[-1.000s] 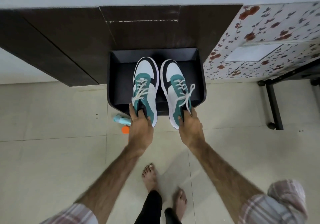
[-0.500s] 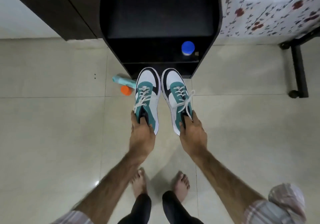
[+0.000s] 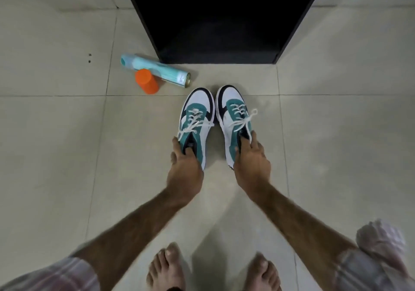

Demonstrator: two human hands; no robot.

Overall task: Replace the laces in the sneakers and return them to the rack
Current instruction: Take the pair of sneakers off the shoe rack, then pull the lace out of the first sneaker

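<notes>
Two white, teal and black sneakers with white laces sit side by side low over the tiled floor, toes pointing at the rack. My left hand grips the heel opening of the left sneaker. My right hand grips the heel opening of the right sneaker, fingers curled inside the collar. The black shoe rack stands just beyond them, its lowest shelf dark and open. I cannot tell whether the soles touch the floor.
A pale blue spray can lies on its side left of the rack's corner, with an orange cap next to it. My bare feet stand at the bottom edge. Beige floor tiles spread all around.
Both hands have brought the sneakers from the rack's upper shelf down to floor level in front of the rack. The view has tilted downward.
</notes>
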